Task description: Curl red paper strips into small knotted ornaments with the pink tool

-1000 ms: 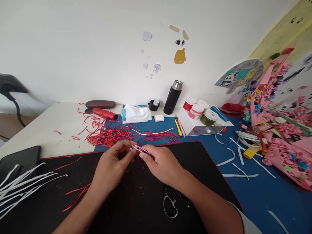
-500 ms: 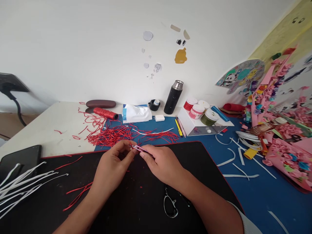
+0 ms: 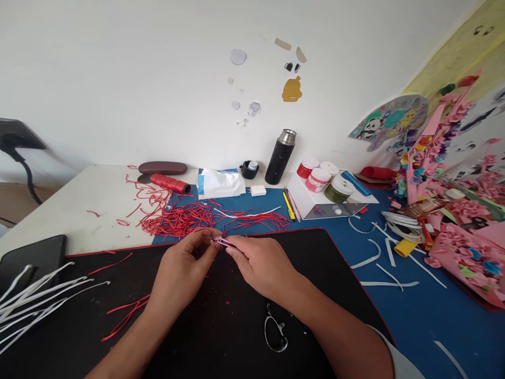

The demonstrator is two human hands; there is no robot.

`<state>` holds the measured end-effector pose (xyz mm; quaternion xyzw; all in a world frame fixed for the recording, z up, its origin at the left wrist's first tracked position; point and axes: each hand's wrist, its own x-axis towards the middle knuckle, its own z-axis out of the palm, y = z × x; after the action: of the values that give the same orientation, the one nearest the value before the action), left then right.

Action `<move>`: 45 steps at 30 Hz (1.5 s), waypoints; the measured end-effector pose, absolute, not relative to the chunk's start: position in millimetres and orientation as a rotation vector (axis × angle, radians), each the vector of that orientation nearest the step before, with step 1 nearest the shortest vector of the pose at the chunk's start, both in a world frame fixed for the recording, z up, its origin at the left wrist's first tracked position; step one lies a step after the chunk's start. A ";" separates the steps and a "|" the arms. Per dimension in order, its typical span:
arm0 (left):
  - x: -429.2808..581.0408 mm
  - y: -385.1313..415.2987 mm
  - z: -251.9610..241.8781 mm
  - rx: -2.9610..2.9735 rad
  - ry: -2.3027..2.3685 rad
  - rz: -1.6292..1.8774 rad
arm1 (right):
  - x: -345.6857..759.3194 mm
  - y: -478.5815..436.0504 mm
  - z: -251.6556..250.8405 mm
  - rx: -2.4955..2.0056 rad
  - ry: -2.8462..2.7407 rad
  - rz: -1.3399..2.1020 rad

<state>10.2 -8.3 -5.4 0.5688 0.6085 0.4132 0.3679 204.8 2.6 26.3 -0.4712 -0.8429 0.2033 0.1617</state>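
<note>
Black mat (image 3: 221,337) covered the desk (image 3: 98,195); fingers of the left hand (image 3: 179,273) and right hand (image 3: 262,263) were closed on a pink tool (image 3: 223,241) between them. A slack pinch could drop it among the red strips (image 3: 185,221) just beyond.

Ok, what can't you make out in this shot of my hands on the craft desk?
Head view, pink piece pinched between left hand and right hand: fingertips cover most of it, too small to identify.
Head view, scissors: partly hidden under the right forearm.
Head view, white strips: cut off by the left edge.
Head view, jars: labels too small to read.
</note>
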 end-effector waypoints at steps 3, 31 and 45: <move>9.8 -7.0 -4.5 1.429 1.571 1.070 | 205.6 3.2 26.4 -1.334 -2.375 0.624; 12.8 -12.8 2.8 1.347 1.234 1.050 | 204.1 14.8 16.9 -1.136 -1.639 1.368; 14.8 -17.7 4.5 1.644 1.402 1.027 | 203.1 13.4 14.1 -1.242 -1.708 1.280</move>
<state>14.8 -17.7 4.5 0.6396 0.5454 0.3995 0.3659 203.1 13.4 14.1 -0.4748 -0.6529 0.4893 0.3299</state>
